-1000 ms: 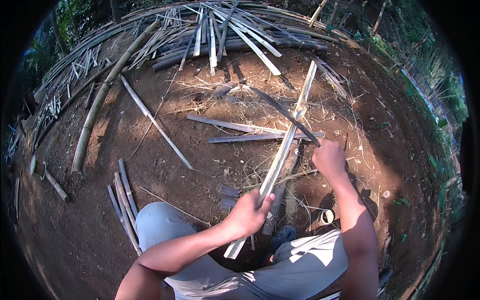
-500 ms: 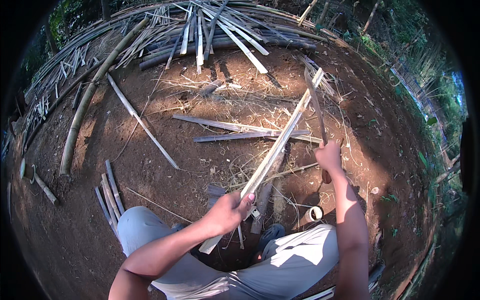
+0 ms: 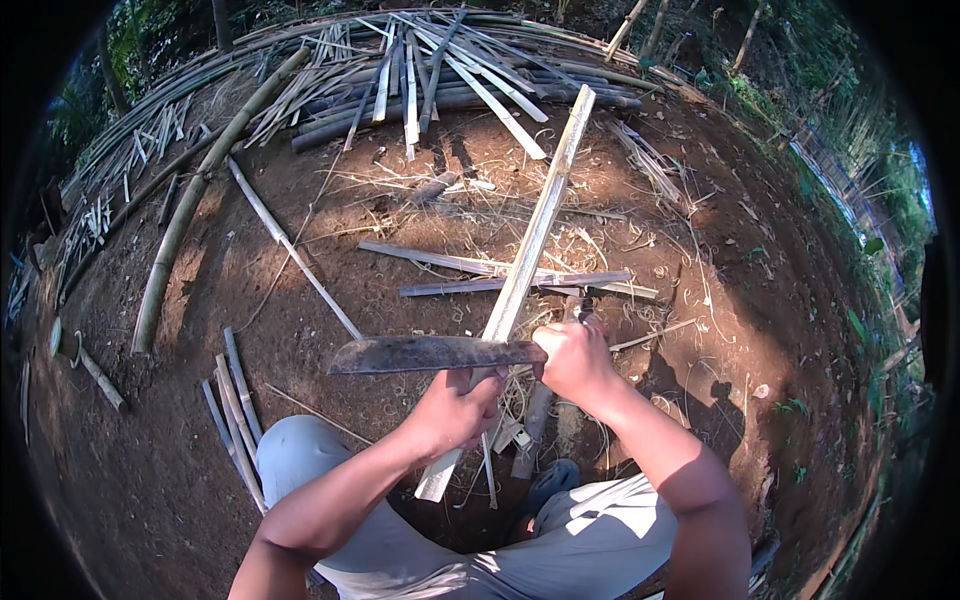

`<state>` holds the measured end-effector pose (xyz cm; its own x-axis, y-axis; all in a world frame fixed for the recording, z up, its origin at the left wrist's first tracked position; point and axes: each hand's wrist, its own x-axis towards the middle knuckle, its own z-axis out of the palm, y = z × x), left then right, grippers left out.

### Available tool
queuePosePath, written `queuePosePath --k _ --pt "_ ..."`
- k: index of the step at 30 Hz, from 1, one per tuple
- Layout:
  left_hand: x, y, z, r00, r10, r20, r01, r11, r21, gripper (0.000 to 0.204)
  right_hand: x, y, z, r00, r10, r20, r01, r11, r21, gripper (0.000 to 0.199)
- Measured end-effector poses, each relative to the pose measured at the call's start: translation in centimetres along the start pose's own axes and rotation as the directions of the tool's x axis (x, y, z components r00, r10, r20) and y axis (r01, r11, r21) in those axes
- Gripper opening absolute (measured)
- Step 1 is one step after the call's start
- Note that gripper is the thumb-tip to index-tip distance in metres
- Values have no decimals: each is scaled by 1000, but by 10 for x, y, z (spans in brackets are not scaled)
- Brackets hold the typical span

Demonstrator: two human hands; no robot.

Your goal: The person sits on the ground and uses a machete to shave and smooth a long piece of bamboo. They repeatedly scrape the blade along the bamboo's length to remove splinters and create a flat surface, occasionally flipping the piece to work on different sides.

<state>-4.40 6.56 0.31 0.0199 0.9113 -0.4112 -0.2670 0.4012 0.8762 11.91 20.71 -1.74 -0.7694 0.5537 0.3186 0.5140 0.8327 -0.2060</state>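
Here we are, the fingers of our left hand [image 3: 455,408] wrapped tight round a long pale strip of bamboo [image 3: 540,222], gripping it near its lower end. And our right hand [image 3: 577,360], that's a closed fist, fingers clamped on the handle of a big knife [image 3: 430,354]! The broad blade points left, lying across the strip just beyond our left fingers; whether it touches the wood, we can't tell. The strip slants up and away to the right, its bottom end between our knees in pale trousers [image 3: 400,545]. Behind it, two flat sticks [image 3: 465,262] cross on the brown soil [image 3: 300,370], with curly shavings around. By our left knee, short sticks [image 3: 237,400]; farther left, a thick pole [image 3: 178,245]; and at the far side, a great heap of bamboo [image 3: 400,85]!
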Motion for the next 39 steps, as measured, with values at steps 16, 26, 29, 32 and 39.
queuePosePath --k 16,26,29,32,39 --pt "31 -31 2 984 145 -106 -121 972 204 32 14 27 -16 965 234 122 -205 956 -209 11" --pt "47 -45 -8 949 262 -175 -118 810 574 40 4 -1 -7 996 -37 82 49 988 -147 9" --pt "45 -38 -10 929 259 -265 -25 757 653 30 6 1 -8 997 -31 65 41 985 -170 9" --pt "49 -38 -18 896 367 -250 -162 794 586 26 6 4 -13 997 30 70 -16 982 -189 10" --pt "41 -42 -9 781 563 -271 -305 722 621 20 -1 -13 -13 997 -63 42 69 988 -142 8"
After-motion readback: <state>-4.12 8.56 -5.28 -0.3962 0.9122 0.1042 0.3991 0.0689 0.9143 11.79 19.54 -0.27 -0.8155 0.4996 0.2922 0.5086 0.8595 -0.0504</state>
